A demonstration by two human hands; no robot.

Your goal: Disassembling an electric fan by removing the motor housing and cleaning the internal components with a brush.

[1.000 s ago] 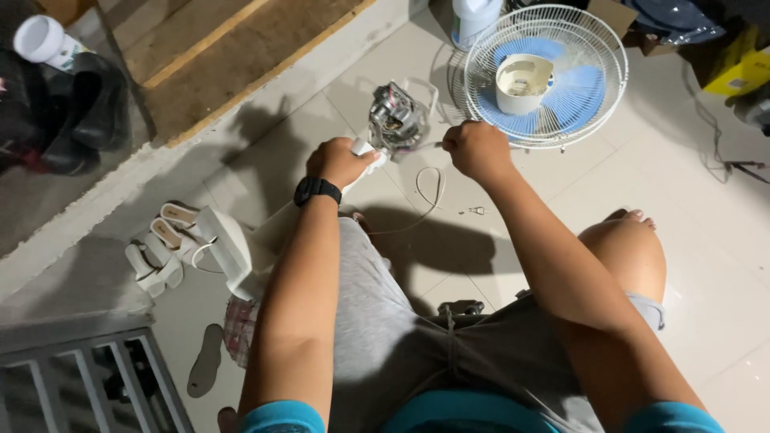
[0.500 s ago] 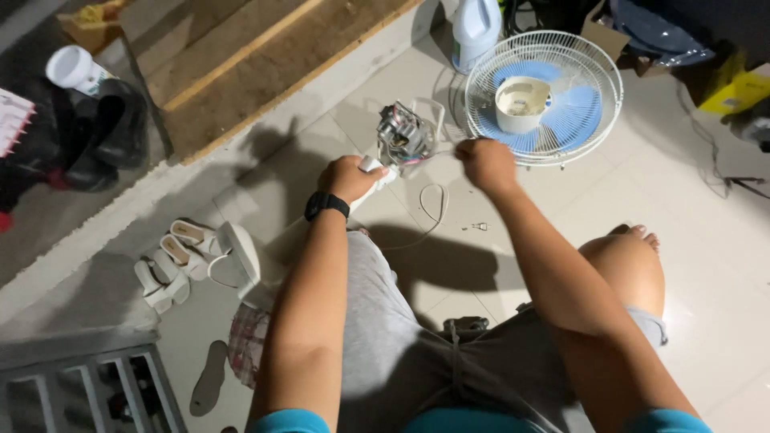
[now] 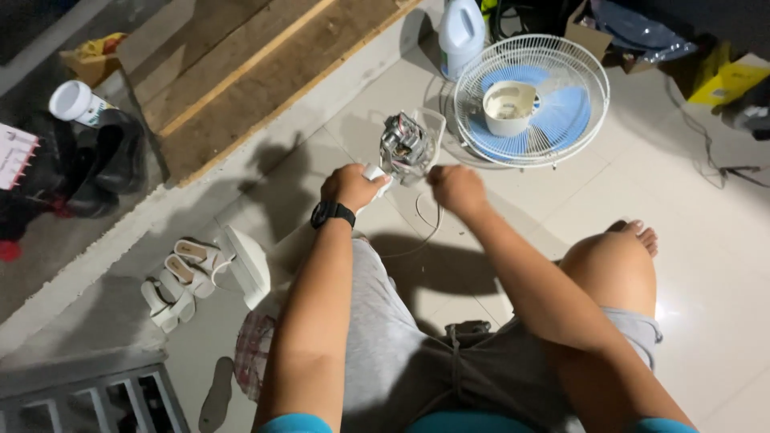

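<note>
The motor [image 3: 403, 140], a bare fan motor with its windings showing, lies on the tiled floor [image 3: 722, 265] just ahead of the person's knees, set in a pale housing [image 3: 429, 132]. The left hand [image 3: 350, 186] sits just below and to the left of it, clenched around a white part [image 3: 374, 174] that runs up to the motor's lower edge. The right hand [image 3: 455, 187] hovers just below and to the right, fingers curled shut; whether it pinches anything cannot be told. Both hands are close to the motor, which lies up and between them, the left hand alone joined to it through the white part. The motor's long axis tilts from lower left to upper right. A thin cord [image 3: 429, 228] loops on the floor below the right hand. Just beyond the motor, to the upper right, lies a white fan guard [image 3: 577, 80] with blue blades [image 3: 561, 120] inside.
</note>
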